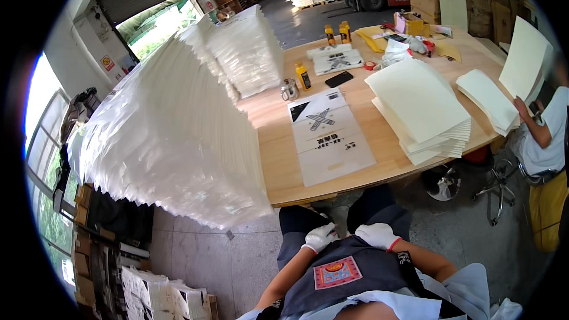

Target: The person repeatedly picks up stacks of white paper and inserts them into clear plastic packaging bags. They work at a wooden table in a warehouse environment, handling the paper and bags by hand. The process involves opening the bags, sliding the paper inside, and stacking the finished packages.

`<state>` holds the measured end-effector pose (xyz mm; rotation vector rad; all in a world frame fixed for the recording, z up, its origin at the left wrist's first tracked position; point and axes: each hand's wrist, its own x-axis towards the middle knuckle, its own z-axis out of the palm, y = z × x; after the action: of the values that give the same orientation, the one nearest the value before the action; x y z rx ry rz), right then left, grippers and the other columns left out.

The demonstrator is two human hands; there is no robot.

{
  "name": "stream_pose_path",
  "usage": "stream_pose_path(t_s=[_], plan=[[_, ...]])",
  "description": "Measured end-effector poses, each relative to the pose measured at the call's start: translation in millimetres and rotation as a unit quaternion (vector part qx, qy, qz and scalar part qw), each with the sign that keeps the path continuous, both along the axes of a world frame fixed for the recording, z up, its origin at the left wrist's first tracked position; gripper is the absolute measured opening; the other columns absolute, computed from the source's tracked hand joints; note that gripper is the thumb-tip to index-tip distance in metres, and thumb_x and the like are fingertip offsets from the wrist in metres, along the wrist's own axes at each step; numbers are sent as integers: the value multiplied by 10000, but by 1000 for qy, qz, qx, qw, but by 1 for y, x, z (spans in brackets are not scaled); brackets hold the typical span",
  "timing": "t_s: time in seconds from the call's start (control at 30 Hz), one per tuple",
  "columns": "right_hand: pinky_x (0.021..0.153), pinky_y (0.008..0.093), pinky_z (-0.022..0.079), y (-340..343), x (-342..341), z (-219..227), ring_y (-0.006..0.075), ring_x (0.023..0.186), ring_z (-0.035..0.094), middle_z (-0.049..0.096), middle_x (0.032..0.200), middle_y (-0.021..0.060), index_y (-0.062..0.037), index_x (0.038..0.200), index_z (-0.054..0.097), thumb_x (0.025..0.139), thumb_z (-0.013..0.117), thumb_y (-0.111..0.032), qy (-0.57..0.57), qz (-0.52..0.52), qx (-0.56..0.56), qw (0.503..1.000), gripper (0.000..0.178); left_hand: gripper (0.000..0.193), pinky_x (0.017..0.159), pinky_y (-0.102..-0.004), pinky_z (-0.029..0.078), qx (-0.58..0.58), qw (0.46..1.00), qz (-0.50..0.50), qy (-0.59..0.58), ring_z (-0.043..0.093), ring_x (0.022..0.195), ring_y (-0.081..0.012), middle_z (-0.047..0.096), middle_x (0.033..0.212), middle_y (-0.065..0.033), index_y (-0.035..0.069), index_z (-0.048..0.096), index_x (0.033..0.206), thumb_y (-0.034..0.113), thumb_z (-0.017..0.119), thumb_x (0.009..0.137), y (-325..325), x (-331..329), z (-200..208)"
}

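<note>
Both my hands wear white gloves and are drawn in at my lap, away from the table. My left hand (pixel 320 237) is curled at the edge of my dark apron (pixel 332 255), its fingers closed on the cloth. Across from it, my right hand (pixel 377 236) is bent over the same edge, fingertips partly hidden. Ahead of me on the wooden table (pixel 275 148) lies a flat translucent plastic bag (pixel 331 136) with black print. To its right a fanned pile of cream boards (pixel 421 106) reaches toward the table edge.
A tall stack of plastic-wrapped boards (pixel 172 124) leans at left; another wrapped stack (pixel 246 50) stands behind. A phone (pixel 339 79), yellow bottle (pixel 303 76) and metal mug (pixel 290 89) sit beyond the bag. At right, a seated co-worker (pixel 548 130) handles a board (pixel 524 59).
</note>
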<state>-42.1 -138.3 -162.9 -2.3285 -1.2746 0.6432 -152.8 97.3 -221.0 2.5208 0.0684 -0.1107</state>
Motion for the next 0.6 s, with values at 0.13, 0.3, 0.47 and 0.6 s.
stream_pose_path(t_s=[0.13,0.3,0.47,0.6], plan=[[654,492,476,-9,1,5,373,743,625,647,806,157,-183,924,596,921,326,-444,23,-47,-8,999,376,229,772,-357,498,-62,984,95,-135,625,898,-295,656,978,-102,90,626,1063,112,592,837,-11,23,27],[647,450,496,-8,-3,-1,329,734,635,657,827,113,-199,967,620,934,378,-413,39,-82,1,996,325,295,707,-433,486,117,950,104,-269,602,830,-339,619,951,-150,107,619,1060,236,633,795,18,107,46],[669,432,501,-6,5,-19,324,771,641,661,835,111,-208,981,623,934,368,-433,39,-111,-72,990,342,254,715,-404,489,172,977,44,-115,612,844,-338,606,1063,-136,72,600,983,214,627,775,36,190,72],[682,424,506,-6,10,-17,323,784,644,667,845,113,-214,988,621,932,366,-446,66,-141,-71,985,349,266,743,-370,490,52,990,30,124,631,864,-267,621,1071,-138,57,606,997,231,633,798,41,218,73]])
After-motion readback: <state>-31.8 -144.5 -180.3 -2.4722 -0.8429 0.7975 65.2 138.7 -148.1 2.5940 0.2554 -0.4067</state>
